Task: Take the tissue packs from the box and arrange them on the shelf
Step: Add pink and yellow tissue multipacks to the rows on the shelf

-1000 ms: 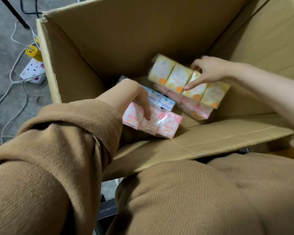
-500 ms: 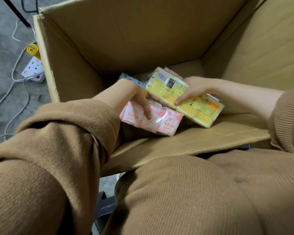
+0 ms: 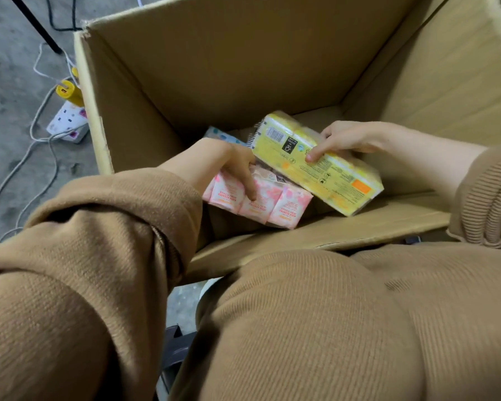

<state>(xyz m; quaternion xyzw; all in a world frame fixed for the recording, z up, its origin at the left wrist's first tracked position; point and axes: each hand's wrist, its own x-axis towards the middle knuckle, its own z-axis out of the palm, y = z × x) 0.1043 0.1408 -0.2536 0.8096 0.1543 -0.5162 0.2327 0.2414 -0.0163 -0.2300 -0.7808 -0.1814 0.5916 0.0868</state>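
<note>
Both hands inside box [image 3: 243,68]: left hand [image 3: 214,160] grips pink tissue pack [image 3: 261,199]; right hand [image 3: 344,137] grips yellow tissue pack [image 3: 315,166].

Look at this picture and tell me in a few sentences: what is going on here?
A person in a brown sweater reaches both hands into a large cardboard box. The left hand grips a pink tissue pack; the right hand holds a yellow tissue pack, tilted, its barcode side up. Both packs are inside the box. A blue-patterned pack lies deeper down. No shelf is in view.
</note>
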